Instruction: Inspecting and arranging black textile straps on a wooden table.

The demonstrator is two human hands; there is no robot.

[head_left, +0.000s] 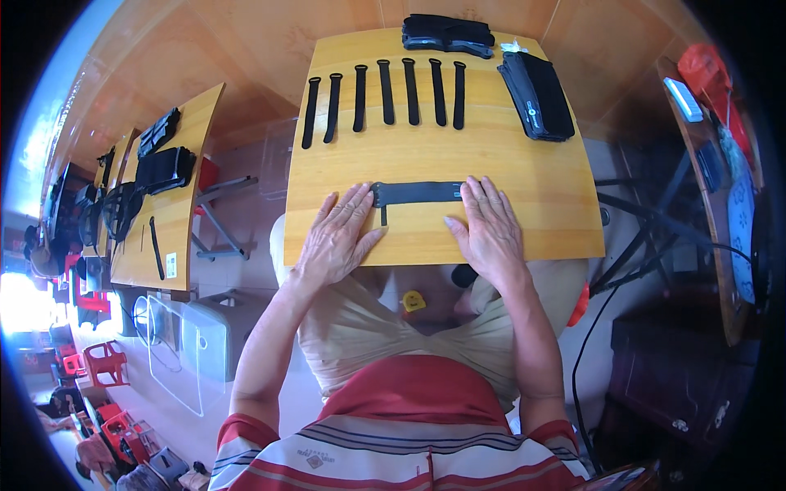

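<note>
A dark grey fabric band [419, 192] lies stretched flat across the near part of the wooden table [442, 155]. A short narrow black strip [383, 216] sticks out toward me from under its left end. My left hand [337, 233] rests palm down with its fingers extended, the fingertips touching that left end. At the opposite end, my right hand [490, 221] lies flat over the band's tip, thumb held apart. Neither hand grips anything. Beyond the band, several black straps [411, 92] with looped ends lie side by side, pointing away from me.
Folded black bands [448, 34] are stacked at the table's far edge, and another black stack [536, 96] sits at the far right. To the left, a second wooden table [176, 221] carries black pieces. A red bag [706, 72] is on the furniture at right.
</note>
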